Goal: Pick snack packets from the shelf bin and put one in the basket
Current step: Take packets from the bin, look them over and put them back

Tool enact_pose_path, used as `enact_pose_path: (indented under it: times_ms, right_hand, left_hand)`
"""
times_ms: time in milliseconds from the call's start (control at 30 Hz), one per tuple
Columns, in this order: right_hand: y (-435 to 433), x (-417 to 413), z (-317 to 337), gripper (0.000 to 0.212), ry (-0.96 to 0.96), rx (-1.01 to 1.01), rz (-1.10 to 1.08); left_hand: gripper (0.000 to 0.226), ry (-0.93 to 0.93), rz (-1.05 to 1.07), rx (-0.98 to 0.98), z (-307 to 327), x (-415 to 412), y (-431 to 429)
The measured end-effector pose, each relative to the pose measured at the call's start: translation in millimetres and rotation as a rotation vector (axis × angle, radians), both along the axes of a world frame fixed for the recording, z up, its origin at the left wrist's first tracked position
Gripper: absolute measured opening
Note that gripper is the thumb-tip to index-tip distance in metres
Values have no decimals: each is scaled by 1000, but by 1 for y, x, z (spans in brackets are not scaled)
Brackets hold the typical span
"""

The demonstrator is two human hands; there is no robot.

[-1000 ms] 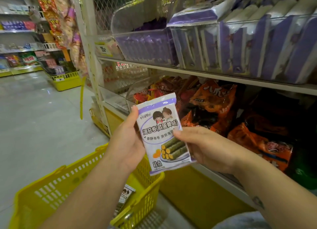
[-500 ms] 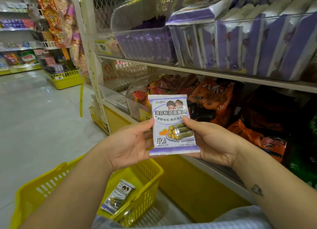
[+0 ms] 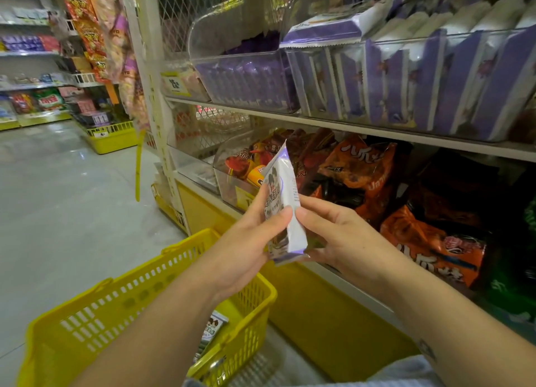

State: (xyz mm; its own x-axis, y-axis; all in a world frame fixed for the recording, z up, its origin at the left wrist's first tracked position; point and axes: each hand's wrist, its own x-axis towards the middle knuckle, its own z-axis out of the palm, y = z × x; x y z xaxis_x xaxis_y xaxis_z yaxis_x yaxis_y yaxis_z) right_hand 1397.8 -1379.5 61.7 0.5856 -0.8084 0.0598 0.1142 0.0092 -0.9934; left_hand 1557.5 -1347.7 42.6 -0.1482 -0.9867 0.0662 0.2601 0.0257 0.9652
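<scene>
Turned since half a second ago, the packet (image 3: 282, 201) now shows its edge and part of its back to the camera, where before its printed face looked straight up at the lens. Both hands have stayed on it and sit closer together. The left hand (image 3: 246, 241) pinches the front face with thumb and fingers, and the right hand (image 3: 339, 238) cups the back and lower corner, its thumb tip almost touching the left thumb. Both are clamped on the packet, neither is free.

It is held upright, tilted a little, in front of the lower shelf of orange bags (image 3: 359, 172), and above and right of the basket (image 3: 87, 325). A second packet (image 3: 213, 327) of the same print already lies inside the basket near its right wall. The bin (image 3: 406, 79) on the upper shelf is full of purple-and-white packets standing on edge.

By my reading the step in hand is inspection: the packet is picked and is being looked over, not yet carried toward the basket. With one packet already lying there, this one may be either dropped in or returned to the bin; I cannot tell which. Either way the next move calls for one hand to let go while the other keeps its pinch, then a swing down and left over the basket rim, or up to the bin's open top.
</scene>
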Motion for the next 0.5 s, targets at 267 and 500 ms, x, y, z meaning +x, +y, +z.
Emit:
enact_pose_path:
  times_ms: [267, 500]
  right_hand:
    - [-5, -2, -1, 45, 13, -25, 14]
    - [-2, -4, -2, 73, 222, -284, -107]
  left_hand:
    - [63, 207, -58, 5, 4, 7, 4]
    - [53, 144, -61, -7, 6, 5, 6]
